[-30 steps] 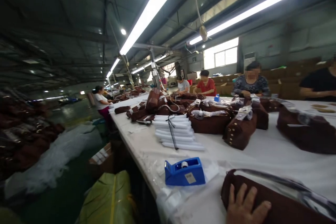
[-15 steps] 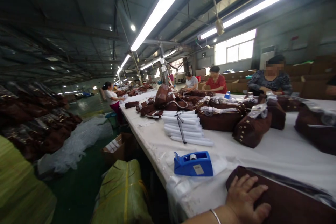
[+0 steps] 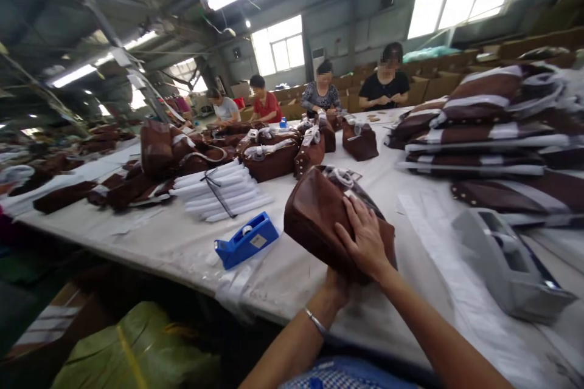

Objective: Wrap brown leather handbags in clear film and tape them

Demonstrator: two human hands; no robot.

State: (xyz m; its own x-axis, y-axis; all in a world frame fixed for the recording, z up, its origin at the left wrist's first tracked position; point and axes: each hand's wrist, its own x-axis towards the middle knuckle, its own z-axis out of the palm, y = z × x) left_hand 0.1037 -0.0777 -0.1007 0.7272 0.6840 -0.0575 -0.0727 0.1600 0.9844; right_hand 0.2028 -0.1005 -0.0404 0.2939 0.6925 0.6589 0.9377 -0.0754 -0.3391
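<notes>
A brown leather bag (image 3: 314, 213) with plastic-wrapped handles is tilted up off the white table (image 3: 173, 237), near its front edge. My right hand (image 3: 365, 237) lies on the bag's near side, fingers spread against the leather. My left hand (image 3: 336, 287) grips the bag's lower end from beneath; its fingers are hidden behind the bag and a thin bracelet shows on the wrist.
A blue tape dispenser (image 3: 246, 240) sits left of the bag and a grey one (image 3: 506, 261) to the right. A tied bundle of white rolls (image 3: 223, 191), more brown bags (image 3: 269, 158) and a stack of wrapped bags (image 3: 493, 134) lie beyond. Several people (image 3: 323, 91) work across the table. A green sack (image 3: 132, 352) lies below.
The view swung right and down. The brown bag, which lay flat under my left hand, is now raised and tilted, and my right hand has come onto it.
</notes>
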